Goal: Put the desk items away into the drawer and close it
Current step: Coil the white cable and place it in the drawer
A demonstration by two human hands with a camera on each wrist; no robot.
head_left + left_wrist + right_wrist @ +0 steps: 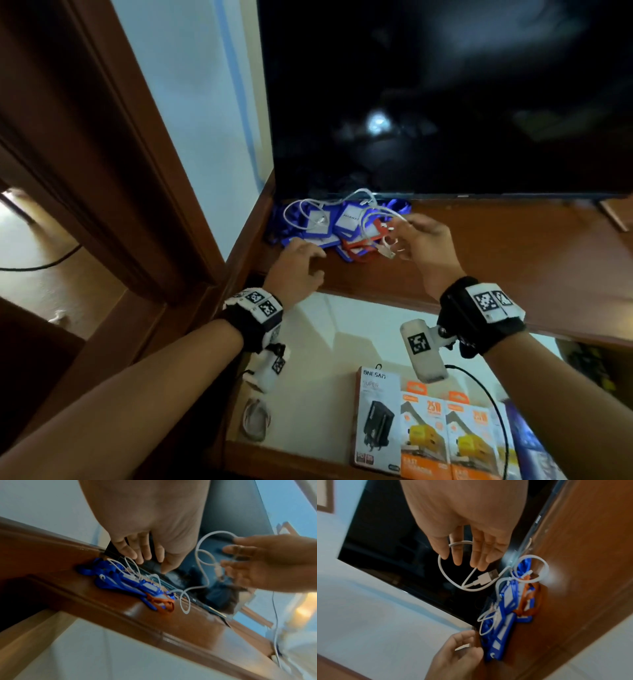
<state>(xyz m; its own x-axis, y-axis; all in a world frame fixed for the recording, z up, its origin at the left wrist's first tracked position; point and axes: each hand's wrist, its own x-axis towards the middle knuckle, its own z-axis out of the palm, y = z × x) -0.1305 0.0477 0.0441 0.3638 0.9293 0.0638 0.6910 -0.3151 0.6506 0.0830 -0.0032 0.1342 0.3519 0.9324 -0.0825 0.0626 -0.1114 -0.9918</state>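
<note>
From the head view, a white cable (363,219) is seen draped over a heap of blue and red badge holders (329,236) in the back left corner of the bench (496,246), just under a dark screen (445,96). The right hand (419,246) is raised above the heap with its fingers loosely curled round one end of the cable. The left hand (298,270) hovers at the near edge of the heap, fingers relaxed and nothing held. Below, the open drawer (325,329) is seen, with charger boxes (424,431) in it.

From the left wrist view, the cable (202,563) is shown hanging in slack loops from the right hand (267,563) down to the holders (133,586). The left hand's fingers (135,550) are spread above the heap.

From the right wrist view, the plug (486,578) dangles below the fingers (477,553), one loop hooked over them.

The cable is judged light, limp and prone to snagging on the lanyards; it would best be gathered into a coil and taken at the bundle. The holders are judged flat, flexible and slippery in a stack, so they would best be pinched together by their edges.
</note>
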